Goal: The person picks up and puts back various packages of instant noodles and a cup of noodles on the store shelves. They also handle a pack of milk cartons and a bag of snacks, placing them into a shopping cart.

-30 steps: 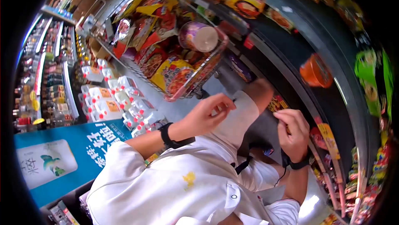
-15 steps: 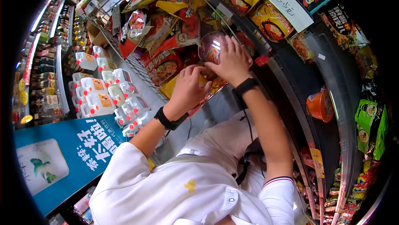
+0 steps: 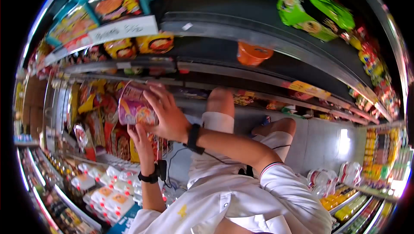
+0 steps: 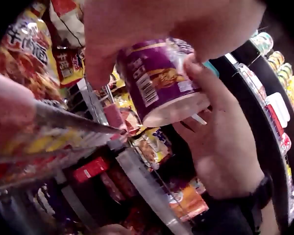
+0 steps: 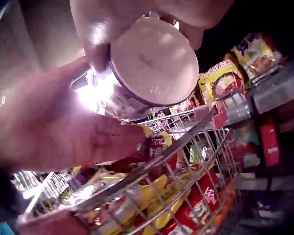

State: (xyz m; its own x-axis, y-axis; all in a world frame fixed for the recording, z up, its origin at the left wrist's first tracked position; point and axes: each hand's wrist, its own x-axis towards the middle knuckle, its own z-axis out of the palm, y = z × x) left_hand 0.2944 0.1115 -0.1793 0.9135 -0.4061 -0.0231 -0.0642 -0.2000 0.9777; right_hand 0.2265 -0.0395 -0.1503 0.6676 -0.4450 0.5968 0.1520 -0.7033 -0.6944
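A purple instant noodle cup (image 3: pixel 134 108) is held between both hands, tipped with its pale base facing the right wrist camera. My right hand (image 3: pixel 169 115) grips the cup's side, fingers spread over it and the thumb against its wall. From below, my left hand (image 3: pixel 143 141) holds the cup too, its fingers and thumb on either side in the right wrist view. Beneath and beside the cup, the wire shopping cart (image 5: pixel 174 161) is full of noodle packets (image 3: pixel 92 109). Part of the cup's side is hidden behind the fingers.
Dark shelves (image 3: pixel 207 46) run along the front with an orange tub (image 3: pixel 254 54), a green packet (image 3: pixel 302 16) and yellow noodle packets (image 3: pixel 155 43). White jugs with red caps (image 3: pixel 108 197) stand at lower left. A black cable (image 3: pixel 172 160) hangs near the legs.
The noodle cup was lying in the cart while both hands held nothing. The right hand reached it, and now both hands hold it above the cart. The head view has turned towards the shelves.
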